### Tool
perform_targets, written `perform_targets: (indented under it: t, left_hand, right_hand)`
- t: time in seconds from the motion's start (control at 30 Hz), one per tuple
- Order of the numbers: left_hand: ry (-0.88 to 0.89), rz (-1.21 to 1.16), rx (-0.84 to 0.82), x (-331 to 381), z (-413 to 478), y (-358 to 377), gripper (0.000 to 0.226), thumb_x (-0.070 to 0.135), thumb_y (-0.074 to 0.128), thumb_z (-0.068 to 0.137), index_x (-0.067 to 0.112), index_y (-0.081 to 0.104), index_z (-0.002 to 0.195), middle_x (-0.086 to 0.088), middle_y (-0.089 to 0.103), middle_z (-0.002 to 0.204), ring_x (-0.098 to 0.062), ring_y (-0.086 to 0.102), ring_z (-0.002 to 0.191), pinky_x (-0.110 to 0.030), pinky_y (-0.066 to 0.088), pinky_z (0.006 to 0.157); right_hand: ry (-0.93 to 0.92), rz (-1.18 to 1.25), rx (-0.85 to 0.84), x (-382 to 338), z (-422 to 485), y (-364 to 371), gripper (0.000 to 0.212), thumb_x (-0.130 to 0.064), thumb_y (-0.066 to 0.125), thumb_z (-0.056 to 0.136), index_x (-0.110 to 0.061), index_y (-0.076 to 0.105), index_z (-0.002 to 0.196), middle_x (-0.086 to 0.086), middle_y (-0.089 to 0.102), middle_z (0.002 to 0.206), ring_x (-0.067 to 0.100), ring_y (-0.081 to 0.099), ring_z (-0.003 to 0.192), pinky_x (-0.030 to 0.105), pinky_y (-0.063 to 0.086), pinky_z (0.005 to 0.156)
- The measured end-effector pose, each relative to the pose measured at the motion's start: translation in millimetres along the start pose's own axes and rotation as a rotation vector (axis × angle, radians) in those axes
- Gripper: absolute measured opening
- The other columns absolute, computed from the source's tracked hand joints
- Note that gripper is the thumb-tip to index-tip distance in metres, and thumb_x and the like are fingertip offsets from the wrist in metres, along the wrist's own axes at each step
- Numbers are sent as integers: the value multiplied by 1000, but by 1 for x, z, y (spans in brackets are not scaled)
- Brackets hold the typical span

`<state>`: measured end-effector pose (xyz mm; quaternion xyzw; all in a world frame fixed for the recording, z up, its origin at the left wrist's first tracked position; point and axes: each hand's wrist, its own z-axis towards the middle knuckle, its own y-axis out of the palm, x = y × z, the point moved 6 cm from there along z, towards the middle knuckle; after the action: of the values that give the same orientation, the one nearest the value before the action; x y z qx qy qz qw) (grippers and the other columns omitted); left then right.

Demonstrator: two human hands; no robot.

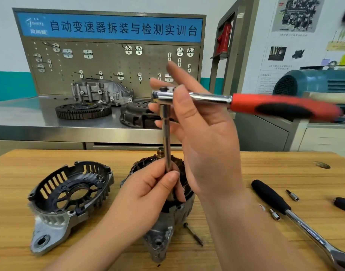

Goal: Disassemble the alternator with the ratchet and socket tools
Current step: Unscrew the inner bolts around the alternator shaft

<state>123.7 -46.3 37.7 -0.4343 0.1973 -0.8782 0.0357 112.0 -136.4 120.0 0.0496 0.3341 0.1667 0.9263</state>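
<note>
The alternator body (163, 227) with copper windings stands on the wooden bench (15, 173), mostly hidden behind my hands. Its removed end cover (68, 194) lies to the left. A red-handled ratchet (275, 106) carries a long extension bar (166, 137) pointing down into the alternator. My left hand (148, 194) grips the lower end of the bar, thumb on top. My right hand (197, 130) holds the ratchet head, with the thumb over the shaft, the lower fingers wrapped behind it and the upper fingers raised loosely.
A loose long bolt (194, 233) lies right of the alternator. A second, black-handled ratchet (296, 218), two small sockets (274, 214) (292, 195) and another black handle (343, 205) lie on the right. Behind stands a steel bench with a flywheel (82, 111) and clutch parts.
</note>
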Motion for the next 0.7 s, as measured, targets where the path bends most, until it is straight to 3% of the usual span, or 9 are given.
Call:
perform_targets:
  t: [0.1,0.2,0.33,0.4,0.57,0.7]
  left_hand:
    - [-4,-7,-6,-1,0,1,36,52,40,84,26,63,93,4,70,80,-19,65,76,-49,52,78]
    - [-19,-63,-27,-2,-1,2,38,54,41,85,26,64,96,-1,71,86,-21,65,84,-48,51,82]
    - [-24,-93,-73,-2,-2,1,41,54,40,87,23,64,98,1,71,94,-18,64,92,-33,49,84]
    - [-10,-65,-74,-1,-2,2,40,53,39,86,23,64,96,3,72,92,-16,64,90,-27,50,81]
    - [-5,5,-9,-2,-1,-1,39,55,39,80,27,63,94,9,71,88,-14,64,86,-24,50,76]
    - [-20,20,-8,-3,0,0,28,47,43,88,29,64,89,12,70,81,-8,64,81,-15,48,70]
  right_hand:
    - [-71,-49,-7,-4,-1,3,29,-24,56,91,-32,61,118,-8,67,115,20,65,107,42,50,98]
    - [83,128,-16,4,-2,4,28,-34,50,92,-30,60,118,-3,70,118,17,70,80,29,55,81]
    - [262,228,-43,15,-3,5,56,-55,38,87,-19,56,127,5,73,111,18,70,70,27,56,71]
    - [293,243,-41,17,-3,5,59,-57,37,86,-20,55,128,4,73,112,17,70,69,25,54,64]
    - [132,102,23,10,-3,1,29,-38,47,93,-32,63,116,-6,70,116,14,69,87,24,55,67]
    - [-75,-92,1,-6,-3,3,33,-28,55,92,-32,55,125,-7,62,130,15,63,111,25,53,77]
